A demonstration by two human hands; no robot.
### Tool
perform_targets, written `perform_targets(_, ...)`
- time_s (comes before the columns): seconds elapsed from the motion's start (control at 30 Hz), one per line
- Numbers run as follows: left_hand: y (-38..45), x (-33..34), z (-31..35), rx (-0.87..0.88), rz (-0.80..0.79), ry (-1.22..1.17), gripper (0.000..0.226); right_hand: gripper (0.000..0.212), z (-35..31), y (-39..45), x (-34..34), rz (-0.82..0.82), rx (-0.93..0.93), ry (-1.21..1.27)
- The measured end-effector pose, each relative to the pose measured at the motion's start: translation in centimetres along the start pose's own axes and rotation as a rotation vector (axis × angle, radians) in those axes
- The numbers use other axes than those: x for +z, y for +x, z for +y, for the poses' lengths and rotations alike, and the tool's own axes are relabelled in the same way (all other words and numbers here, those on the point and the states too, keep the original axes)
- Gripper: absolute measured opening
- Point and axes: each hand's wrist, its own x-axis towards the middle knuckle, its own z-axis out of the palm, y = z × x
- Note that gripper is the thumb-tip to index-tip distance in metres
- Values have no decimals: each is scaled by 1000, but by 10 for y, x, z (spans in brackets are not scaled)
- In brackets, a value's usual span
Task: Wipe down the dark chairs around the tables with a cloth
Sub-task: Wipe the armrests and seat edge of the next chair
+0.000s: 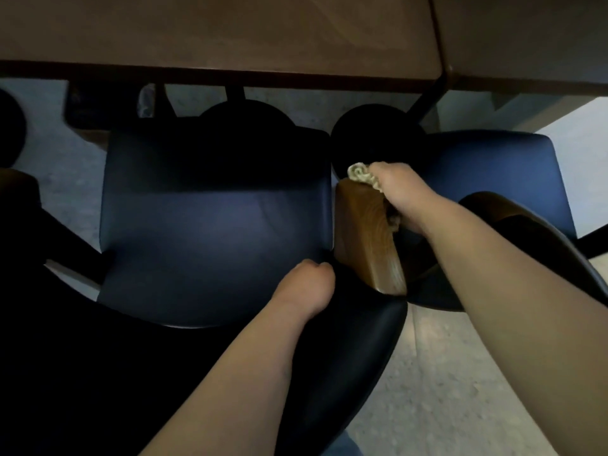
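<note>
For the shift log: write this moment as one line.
right hand: wiping wooden armrest with cloth | left hand: gripping chair backrest | seat: bare

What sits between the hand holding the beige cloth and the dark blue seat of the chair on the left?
The brown wooden armrest does. The right hand grips the beige cloth against the armrest's far end, and the dark blue padded seat lies just across it.

You see two brown tables abutting along the top edge, and speckled grey flooring at bottom right.
</note>
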Motion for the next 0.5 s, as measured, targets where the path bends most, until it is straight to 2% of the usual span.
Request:
perform_targets(0.03,-1,-1,0,-7,8,-16,33,22,-5,0,-1,-13,-146,-191)
perform_targets(0.1,-2,-4,1,-15,10,-19,35,30,-18,-13,-4,-147,-432,-613)
perform_targets(0.17,-4,-5,2,-6,17,-13,33,37,-31,-40,-1,-305,-645,-940)
perform_targets(0.23,-5,-6,2,20,13,37,33,40,-31,-67,5,-365,-836,-1290)
perform_targets(0.27,-6,-6,2,24,-6,77,34,38,-31,-77,9,-399,-858,-1467)
perform_targets(0.33,-9,-11,2,-52,-7,89,35,28,-39,-81,21,-447,-755,-1580)
perform_targets(0.43,-14,-13,2,-81,-13,114,36,28,-52,-64,52,-691,-609,-1766)
perform_targets(0.5,-18,-16,3,-89,-21,130,37,29,-57,-41,74,-797,-393,-1718)
